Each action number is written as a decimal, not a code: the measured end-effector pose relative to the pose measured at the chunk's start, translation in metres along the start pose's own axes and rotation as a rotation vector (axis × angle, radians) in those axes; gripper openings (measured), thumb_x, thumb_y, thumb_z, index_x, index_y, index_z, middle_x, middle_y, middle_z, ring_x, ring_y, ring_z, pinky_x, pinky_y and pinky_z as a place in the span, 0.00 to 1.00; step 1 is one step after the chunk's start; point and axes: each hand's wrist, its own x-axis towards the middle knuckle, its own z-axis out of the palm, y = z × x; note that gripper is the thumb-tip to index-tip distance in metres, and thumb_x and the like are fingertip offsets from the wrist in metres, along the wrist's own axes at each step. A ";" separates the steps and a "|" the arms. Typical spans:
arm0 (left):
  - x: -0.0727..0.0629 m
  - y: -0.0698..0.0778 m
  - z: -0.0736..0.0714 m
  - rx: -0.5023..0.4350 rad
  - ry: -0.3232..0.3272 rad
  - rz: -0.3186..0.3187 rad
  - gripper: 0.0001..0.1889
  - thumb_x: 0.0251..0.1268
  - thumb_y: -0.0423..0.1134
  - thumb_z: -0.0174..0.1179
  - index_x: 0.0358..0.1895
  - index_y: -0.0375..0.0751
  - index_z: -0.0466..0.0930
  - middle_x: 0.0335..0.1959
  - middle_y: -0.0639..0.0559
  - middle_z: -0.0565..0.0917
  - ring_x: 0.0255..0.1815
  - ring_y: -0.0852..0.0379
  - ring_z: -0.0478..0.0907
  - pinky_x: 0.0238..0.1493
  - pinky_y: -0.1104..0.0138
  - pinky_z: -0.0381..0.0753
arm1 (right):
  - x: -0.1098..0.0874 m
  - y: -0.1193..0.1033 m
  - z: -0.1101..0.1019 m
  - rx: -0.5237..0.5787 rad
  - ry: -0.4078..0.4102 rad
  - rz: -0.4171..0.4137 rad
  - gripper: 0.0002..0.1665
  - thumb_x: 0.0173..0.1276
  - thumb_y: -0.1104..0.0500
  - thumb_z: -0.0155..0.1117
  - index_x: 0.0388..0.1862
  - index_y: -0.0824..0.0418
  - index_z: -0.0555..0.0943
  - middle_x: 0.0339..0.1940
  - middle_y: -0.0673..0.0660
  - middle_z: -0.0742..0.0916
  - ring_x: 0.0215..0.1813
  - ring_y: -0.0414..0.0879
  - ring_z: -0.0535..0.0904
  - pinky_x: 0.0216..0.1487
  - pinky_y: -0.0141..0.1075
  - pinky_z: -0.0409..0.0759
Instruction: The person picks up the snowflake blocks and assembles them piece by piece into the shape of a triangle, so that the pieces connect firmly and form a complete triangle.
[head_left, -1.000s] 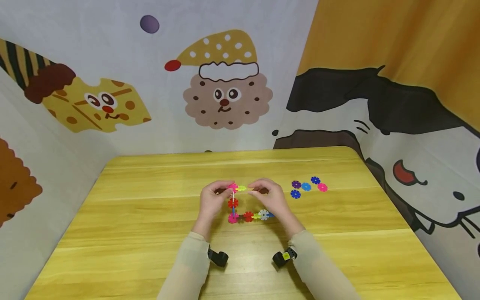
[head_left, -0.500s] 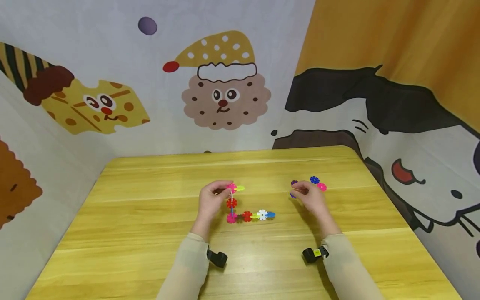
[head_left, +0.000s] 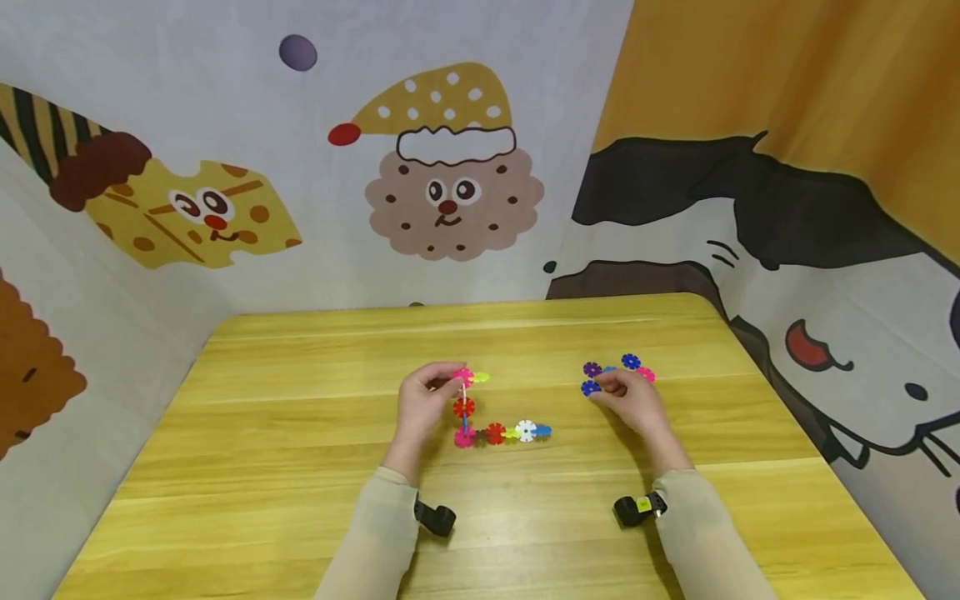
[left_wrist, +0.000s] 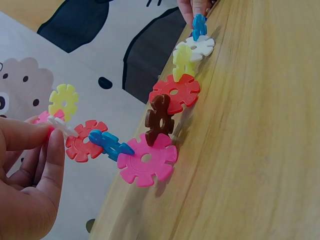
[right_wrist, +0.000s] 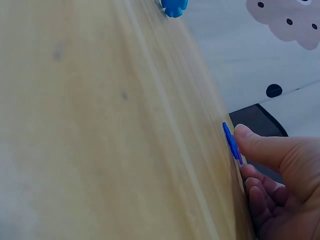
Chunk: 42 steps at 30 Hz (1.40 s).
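My left hand (head_left: 426, 404) pinches a pink snowflake disc (left_wrist: 50, 117) at the far corner of a joined chain of notched plastic discs. A yellow disc (head_left: 481, 377) sticks out to the right from it. The chain runs down through a white disc and a red disc (head_left: 464, 407) to a pink corner disc (left_wrist: 146, 160). From there it goes right along the table to a light blue end disc (left_wrist: 199, 27). My right hand (head_left: 637, 404) is at the loose discs, thumb and fingertips apart at a dark blue disc (head_left: 590, 388). It partly covers a light blue disc.
Loose around the right hand lie a purple disc (head_left: 592, 368), another dark blue disc (head_left: 631, 361) and a pink disc (head_left: 647, 375). They rest on the wooden table (head_left: 315, 467). Behind the table hangs a cartoon-printed cloth (head_left: 330, 275).
My right hand has left the yellow disc at the chain's far corner and moved right to the loose discs, shifting slightly farther right since half a second ago. The left hand keeps its hold.
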 end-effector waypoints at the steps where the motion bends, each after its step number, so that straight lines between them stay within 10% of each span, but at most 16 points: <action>1: 0.000 0.000 0.000 0.000 0.001 -0.001 0.11 0.58 0.18 0.62 0.44 0.23 0.84 0.40 0.31 0.84 0.38 0.44 0.79 0.39 0.56 0.85 | 0.000 0.000 0.001 -0.005 0.002 -0.007 0.20 0.63 0.59 0.74 0.49 0.70 0.83 0.39 0.61 0.84 0.40 0.52 0.78 0.44 0.43 0.77; 12: -0.001 0.000 0.001 0.002 -0.004 0.000 0.10 0.58 0.18 0.62 0.44 0.22 0.84 0.39 0.30 0.84 0.37 0.46 0.79 0.39 0.55 0.85 | 0.003 0.000 0.007 -0.093 -0.012 0.005 0.19 0.62 0.58 0.74 0.47 0.67 0.82 0.41 0.63 0.83 0.46 0.57 0.77 0.49 0.50 0.76; 27: -0.001 -0.001 0.000 -0.006 0.002 -0.002 0.10 0.59 0.18 0.62 0.44 0.22 0.84 0.40 0.30 0.84 0.37 0.43 0.79 0.41 0.50 0.84 | -0.003 -0.010 0.017 0.050 0.045 -0.003 0.10 0.68 0.67 0.66 0.47 0.61 0.79 0.36 0.58 0.83 0.40 0.53 0.78 0.43 0.44 0.76; 42: -0.001 -0.002 -0.001 -0.018 0.005 0.012 0.10 0.59 0.18 0.62 0.44 0.21 0.83 0.40 0.29 0.84 0.37 0.42 0.79 0.38 0.60 0.85 | 0.001 -0.081 0.062 0.541 -0.046 -0.011 0.11 0.67 0.72 0.64 0.48 0.67 0.80 0.34 0.61 0.84 0.36 0.54 0.83 0.42 0.44 0.86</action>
